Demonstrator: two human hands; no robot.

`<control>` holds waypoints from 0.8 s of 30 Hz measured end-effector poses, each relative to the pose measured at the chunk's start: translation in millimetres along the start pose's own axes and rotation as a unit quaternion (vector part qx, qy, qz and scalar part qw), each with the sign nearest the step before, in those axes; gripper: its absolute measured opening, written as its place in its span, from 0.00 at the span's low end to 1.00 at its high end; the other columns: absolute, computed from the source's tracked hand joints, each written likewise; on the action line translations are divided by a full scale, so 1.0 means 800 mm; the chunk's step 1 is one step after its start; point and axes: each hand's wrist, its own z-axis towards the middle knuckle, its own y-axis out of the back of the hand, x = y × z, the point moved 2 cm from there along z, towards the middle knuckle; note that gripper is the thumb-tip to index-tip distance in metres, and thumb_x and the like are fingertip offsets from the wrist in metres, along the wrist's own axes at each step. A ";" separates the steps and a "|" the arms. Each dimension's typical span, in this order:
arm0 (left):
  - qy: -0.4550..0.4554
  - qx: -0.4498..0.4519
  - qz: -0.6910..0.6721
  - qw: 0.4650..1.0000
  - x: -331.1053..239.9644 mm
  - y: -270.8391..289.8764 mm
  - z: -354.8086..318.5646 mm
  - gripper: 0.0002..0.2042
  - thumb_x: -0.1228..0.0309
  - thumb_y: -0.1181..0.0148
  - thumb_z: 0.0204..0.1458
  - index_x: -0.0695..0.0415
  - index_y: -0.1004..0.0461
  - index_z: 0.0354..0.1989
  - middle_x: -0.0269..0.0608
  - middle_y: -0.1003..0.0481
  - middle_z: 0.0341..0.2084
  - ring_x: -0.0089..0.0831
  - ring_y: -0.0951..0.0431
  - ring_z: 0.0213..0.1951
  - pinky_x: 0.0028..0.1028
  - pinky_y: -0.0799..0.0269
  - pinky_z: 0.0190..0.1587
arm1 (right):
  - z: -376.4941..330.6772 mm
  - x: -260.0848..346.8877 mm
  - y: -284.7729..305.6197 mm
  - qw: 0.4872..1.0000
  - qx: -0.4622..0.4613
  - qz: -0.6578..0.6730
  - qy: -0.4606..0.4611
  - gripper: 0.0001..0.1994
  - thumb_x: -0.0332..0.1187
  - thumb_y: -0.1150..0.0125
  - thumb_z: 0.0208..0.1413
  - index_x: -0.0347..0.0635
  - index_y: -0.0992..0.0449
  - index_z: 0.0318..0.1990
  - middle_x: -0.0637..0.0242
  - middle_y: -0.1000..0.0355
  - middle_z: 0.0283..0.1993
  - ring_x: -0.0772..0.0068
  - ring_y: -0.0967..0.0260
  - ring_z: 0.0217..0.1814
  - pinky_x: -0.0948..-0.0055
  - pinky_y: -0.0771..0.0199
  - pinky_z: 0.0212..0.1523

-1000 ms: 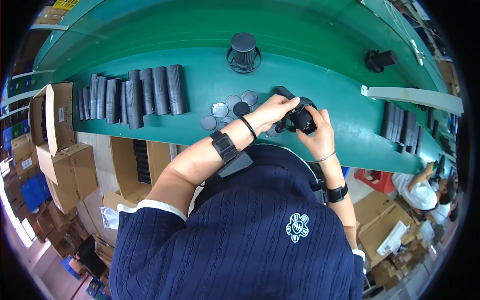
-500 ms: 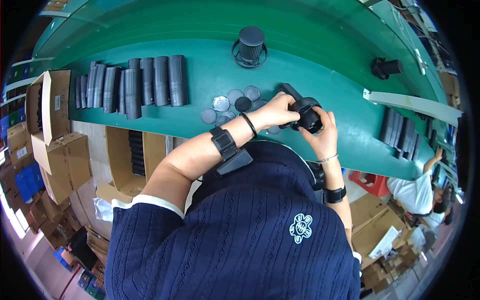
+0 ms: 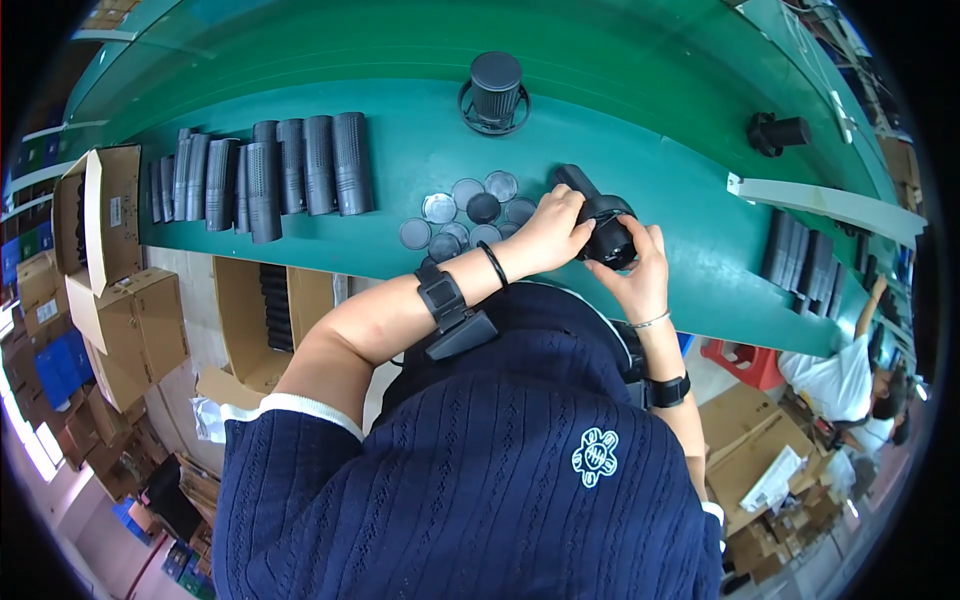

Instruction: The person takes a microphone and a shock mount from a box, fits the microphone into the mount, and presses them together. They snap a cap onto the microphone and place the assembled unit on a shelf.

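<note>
My left hand (image 3: 548, 232) pinches the near left side of a black device with a round head (image 3: 613, 243) and a ring-like collar. My right hand (image 3: 640, 278) grips the same head from the right and below, thumb and fingers apart around it. A dark cylindrical part (image 3: 577, 182) juts from behind the head toward the far left; whether it belongs to the device I cannot tell. Several grey round discs (image 3: 466, 192) lie on the green table to the left of my left hand, with one black disc (image 3: 483, 208) among them.
Several dark perforated tubes (image 3: 320, 165) lie in a row at the left of the green table (image 3: 420, 120). A ribbed black cylinder in a ring (image 3: 496, 90) stands at the back. More tubes (image 3: 795, 255) lie at right, beyond a pale rail (image 3: 830, 200). A co-worker (image 3: 830, 380) is at far right.
Both hands stay on the black device, their fingers shifted slightly around its head. My left hand has moved a little closer to the collar.
</note>
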 end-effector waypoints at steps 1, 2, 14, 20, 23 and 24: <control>0.006 -0.005 0.004 1.000 0.002 -0.001 0.000 0.13 0.71 0.45 0.49 0.70 0.33 0.35 0.60 0.33 0.37 0.55 0.33 0.42 0.44 0.36 0.46 | 0.000 0.000 0.000 1.000 -0.001 0.000 -0.001 0.32 0.29 0.25 0.31 0.36 0.31 0.49 0.62 0.37 0.40 0.68 0.31 0.39 0.75 0.22 0.32; 0.011 -0.010 0.008 1.000 0.003 -0.002 0.000 0.12 0.71 0.45 0.49 0.70 0.33 0.35 0.60 0.33 0.37 0.55 0.33 0.42 0.44 0.36 0.46 | 0.001 0.000 0.000 1.000 -0.001 0.001 0.000 0.32 0.29 0.25 0.30 0.36 0.31 0.49 0.62 0.37 0.39 0.68 0.31 0.39 0.75 0.23 0.32; 0.059 0.071 -0.032 0.995 0.007 0.009 0.002 0.14 0.74 0.41 0.43 0.65 0.31 0.39 0.47 0.33 0.36 0.37 0.29 0.38 0.33 0.32 0.36 | 0.000 -0.014 -0.005 0.999 -0.030 0.032 0.001 0.32 0.30 0.25 0.32 0.38 0.33 0.49 0.63 0.37 0.43 0.68 0.31 0.44 0.77 0.24 0.34; 0.075 0.040 -0.086 0.993 0.004 0.006 0.005 0.14 0.73 0.40 0.44 0.65 0.30 0.39 0.46 0.32 0.37 0.37 0.29 0.39 0.31 0.32 0.41 | 0.000 -0.012 -0.003 0.997 -0.028 0.073 -0.030 0.31 0.29 0.26 0.33 0.39 0.32 0.50 0.63 0.38 0.44 0.67 0.32 0.46 0.76 0.22 0.36; 0.074 0.037 -0.065 0.995 0.004 0.009 0.001 0.15 0.69 0.38 0.48 0.65 0.31 0.40 0.47 0.32 0.38 0.37 0.29 0.41 0.31 0.33 0.43 | 0.000 -0.018 -0.006 0.998 -0.030 0.049 -0.002 0.33 0.30 0.24 0.32 0.39 0.32 0.50 0.63 0.38 0.44 0.68 0.32 0.46 0.76 0.22 0.35; 0.072 0.038 -0.064 0.995 0.003 0.010 -0.001 0.15 0.69 0.38 0.48 0.65 0.31 0.40 0.47 0.32 0.38 0.37 0.29 0.41 0.31 0.33 0.43 | 0.000 -0.015 -0.007 0.998 -0.024 0.050 0.003 0.33 0.31 0.24 0.31 0.39 0.32 0.50 0.64 0.38 0.44 0.68 0.33 0.45 0.76 0.22 0.35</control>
